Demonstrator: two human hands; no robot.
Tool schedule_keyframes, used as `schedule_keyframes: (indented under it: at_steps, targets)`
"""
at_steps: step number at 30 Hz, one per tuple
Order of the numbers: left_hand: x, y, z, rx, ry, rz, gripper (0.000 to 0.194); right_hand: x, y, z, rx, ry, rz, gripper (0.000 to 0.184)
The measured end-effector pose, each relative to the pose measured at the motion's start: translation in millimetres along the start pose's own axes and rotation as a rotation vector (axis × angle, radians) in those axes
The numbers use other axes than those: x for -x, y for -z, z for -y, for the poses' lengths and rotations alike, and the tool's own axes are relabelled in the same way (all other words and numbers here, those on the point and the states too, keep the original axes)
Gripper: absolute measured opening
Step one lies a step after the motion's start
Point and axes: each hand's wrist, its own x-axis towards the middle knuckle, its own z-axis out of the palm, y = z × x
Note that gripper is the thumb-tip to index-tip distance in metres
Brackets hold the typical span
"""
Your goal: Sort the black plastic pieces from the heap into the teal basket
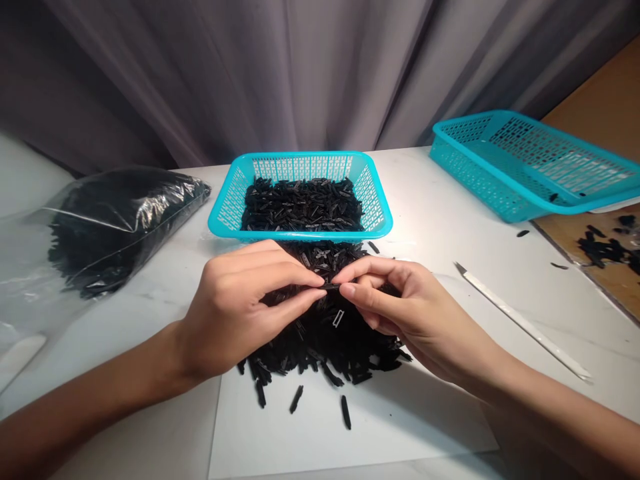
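Observation:
Thumb and fingertips of my left hand (pixel 240 300) pinch one end of a small black strip-shaped piece (pixel 331 287). The other end is pinched by my right hand (pixel 395 293), so the piece lies level between both hands. Its exact kind is too small to tell. Beneath the hands spreads a pile of similar black pieces (pixel 325 347), partly covered by my fingers, on a white sheet (pixel 280 447). Just behind the hands stands a turquoise basket (pixel 300 235) holding many more black pieces (pixel 305 203).
A clear plastic bag (pixel 125 227) full of black pieces lies at left. To the right rests a white-handled craft knife (pixel 525 323), its blade pointing away. A second turquoise basket (pixel 480 177) stands at back right, near loose black pieces (pixel 605 250) on a brown surface. A grey curtain (pixel 310 73) hangs behind.

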Motion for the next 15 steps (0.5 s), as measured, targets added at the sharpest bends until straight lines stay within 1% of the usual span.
schedule_keyframes:
  at_steps: [5,15]
  targets:
    - [0.2,0.7,-0.9,0.006,-0.008,0.002,0.01,0.2,-0.5,1.4,0.023,-0.01,0.002,0.026]
    - [-0.7,2.0,-2.7,0.004,0.006,0.016,0.009,1.1,-0.5,3.9,0.062,0.006,0.002,0.022]
